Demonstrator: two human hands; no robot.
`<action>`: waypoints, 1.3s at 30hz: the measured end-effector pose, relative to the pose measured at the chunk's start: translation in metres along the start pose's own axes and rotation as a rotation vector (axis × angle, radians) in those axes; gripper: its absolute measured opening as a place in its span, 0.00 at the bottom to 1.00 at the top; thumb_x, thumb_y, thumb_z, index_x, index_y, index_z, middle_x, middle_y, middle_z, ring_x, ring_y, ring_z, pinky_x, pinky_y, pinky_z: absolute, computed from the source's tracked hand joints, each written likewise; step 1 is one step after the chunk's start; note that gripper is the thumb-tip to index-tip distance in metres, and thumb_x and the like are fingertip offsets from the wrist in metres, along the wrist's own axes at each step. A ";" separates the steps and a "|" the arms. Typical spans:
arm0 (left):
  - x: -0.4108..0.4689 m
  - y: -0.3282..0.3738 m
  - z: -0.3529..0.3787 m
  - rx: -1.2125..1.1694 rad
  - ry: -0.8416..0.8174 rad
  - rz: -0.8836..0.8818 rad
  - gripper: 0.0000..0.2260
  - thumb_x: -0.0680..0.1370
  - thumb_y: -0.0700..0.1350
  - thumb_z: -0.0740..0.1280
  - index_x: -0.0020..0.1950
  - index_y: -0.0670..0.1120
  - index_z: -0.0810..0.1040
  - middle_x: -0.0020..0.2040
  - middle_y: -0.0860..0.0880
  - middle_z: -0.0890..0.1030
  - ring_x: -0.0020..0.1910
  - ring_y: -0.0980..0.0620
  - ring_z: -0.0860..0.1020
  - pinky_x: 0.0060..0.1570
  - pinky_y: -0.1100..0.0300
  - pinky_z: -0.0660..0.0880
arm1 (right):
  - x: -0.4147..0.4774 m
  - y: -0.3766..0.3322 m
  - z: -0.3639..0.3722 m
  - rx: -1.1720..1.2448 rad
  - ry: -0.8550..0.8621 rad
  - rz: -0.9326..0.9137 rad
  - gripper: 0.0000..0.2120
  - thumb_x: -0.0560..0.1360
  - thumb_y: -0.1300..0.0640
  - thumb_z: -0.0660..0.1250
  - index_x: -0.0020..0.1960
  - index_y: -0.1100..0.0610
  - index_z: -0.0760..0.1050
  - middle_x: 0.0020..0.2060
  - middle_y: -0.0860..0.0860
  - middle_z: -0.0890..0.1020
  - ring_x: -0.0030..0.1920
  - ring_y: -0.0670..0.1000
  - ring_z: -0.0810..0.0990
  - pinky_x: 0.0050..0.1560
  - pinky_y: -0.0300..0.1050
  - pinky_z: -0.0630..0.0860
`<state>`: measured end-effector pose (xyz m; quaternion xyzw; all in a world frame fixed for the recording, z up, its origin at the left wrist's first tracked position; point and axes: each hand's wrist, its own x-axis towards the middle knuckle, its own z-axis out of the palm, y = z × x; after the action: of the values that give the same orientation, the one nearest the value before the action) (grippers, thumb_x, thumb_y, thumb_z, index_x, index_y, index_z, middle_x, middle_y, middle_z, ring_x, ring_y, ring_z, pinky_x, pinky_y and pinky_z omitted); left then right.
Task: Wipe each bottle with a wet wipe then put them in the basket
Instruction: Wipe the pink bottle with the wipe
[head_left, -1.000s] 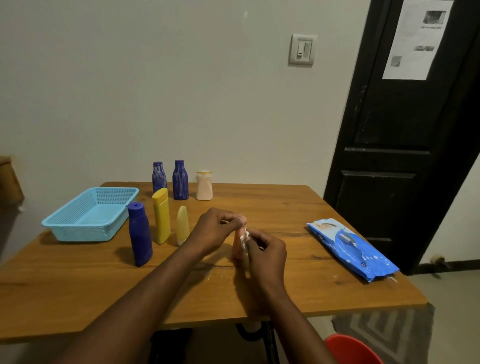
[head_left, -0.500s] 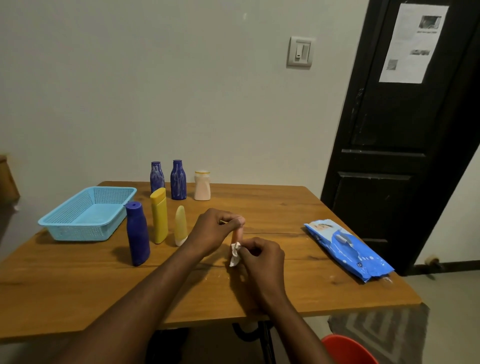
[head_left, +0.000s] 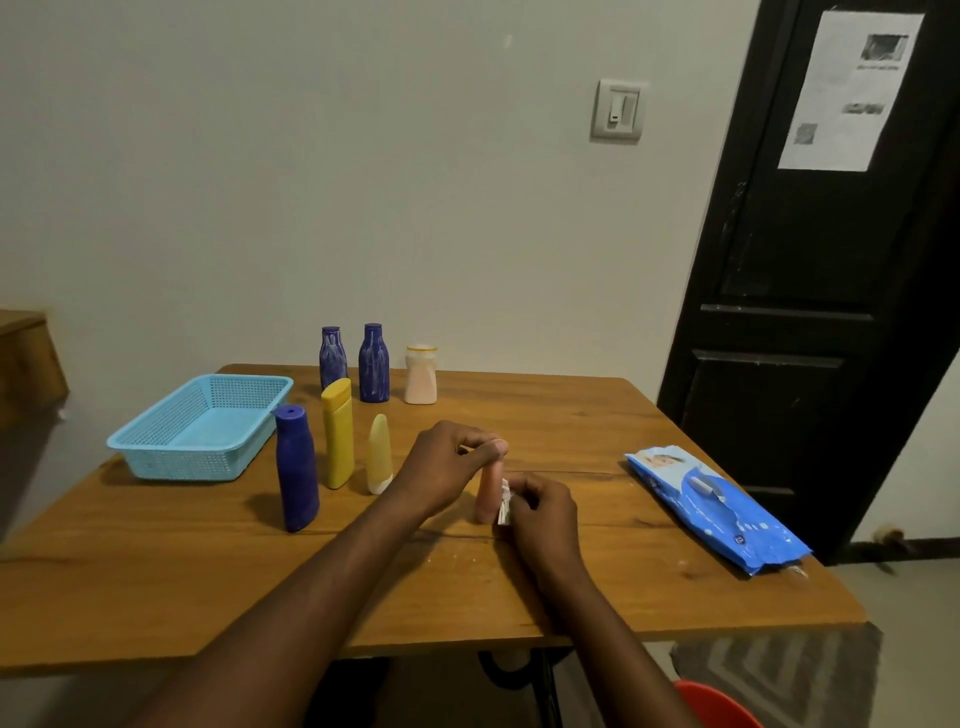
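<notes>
**Wooden table, bottle-wiping set, head view: contents left to right**

- Brown wooden table (head_left: 156, 582): fills the lower half of the frame and carries all the items below.
- Light blue perforated plastic basket (head_left: 182, 462): middle left, near the table's far left corner, with no bottle in it.
- Tall dark blue plastic bottle (head_left: 297, 470): upright, just right of the basket's near corner.
- Two smaller dark blue bottles with whitish streaks (head_left: 333, 357) (head_left: 373, 364): upright side by side at the table's far edge.
- Yellow flat-sided plastic bottle (head_left: 337, 434): upright, just right of the tall blue one.
- Pale yellow tapered bottle (head_left: 379, 454): upright, beside the yellow one.
- Pale pink squat bottle with a whitish cap (head_left: 421, 375): far edge, right of the blue pair.
- Left hand (head_left: 447, 465): centre frame, fingertips pinching the top of the small pink bottle.
- Small pink slender bottle (head_left: 488, 493): upright at the table's centre, between the two hands.
- White wet wipe (head_left: 504, 501): bunched against the pink bottle's right side.
- Right hand (head_left: 545, 519): fingers curled around the wipe, holding it to the bottle.
- Blue plastic pack of wipes (head_left: 717, 512): lying flat near the table's right edge.
- Black panelled door (head_left: 805, 312): right side of the frame, with a printed paper sheet (head_left: 852, 91) on it.
</notes>
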<state>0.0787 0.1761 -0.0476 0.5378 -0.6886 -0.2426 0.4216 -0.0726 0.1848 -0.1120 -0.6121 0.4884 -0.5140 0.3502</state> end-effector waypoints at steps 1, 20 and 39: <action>0.001 0.001 -0.001 0.009 -0.012 0.006 0.08 0.80 0.51 0.69 0.53 0.51 0.86 0.58 0.55 0.84 0.50 0.67 0.77 0.52 0.66 0.73 | -0.001 0.001 -0.001 -0.007 0.001 -0.005 0.14 0.80 0.65 0.64 0.49 0.51 0.86 0.42 0.45 0.87 0.45 0.43 0.84 0.45 0.39 0.81; -0.005 0.021 -0.034 0.229 -0.195 -0.033 0.18 0.73 0.48 0.77 0.61 0.46 0.82 0.57 0.51 0.83 0.55 0.54 0.80 0.51 0.62 0.77 | -0.019 -0.007 0.006 0.099 -0.023 -0.108 0.13 0.81 0.64 0.64 0.55 0.51 0.85 0.47 0.43 0.87 0.50 0.41 0.84 0.49 0.35 0.79; -0.038 0.008 -0.144 0.478 -0.321 -0.046 0.20 0.74 0.43 0.77 0.65 0.48 0.80 0.60 0.53 0.83 0.53 0.59 0.81 0.48 0.67 0.79 | -0.039 -0.038 0.081 0.056 -0.228 -0.150 0.13 0.80 0.61 0.67 0.60 0.50 0.84 0.53 0.42 0.86 0.54 0.40 0.81 0.48 0.34 0.78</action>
<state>0.1984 0.2314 0.0227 0.5920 -0.7719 -0.1648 0.1631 0.0155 0.2271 -0.1066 -0.6915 0.3837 -0.4792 0.3808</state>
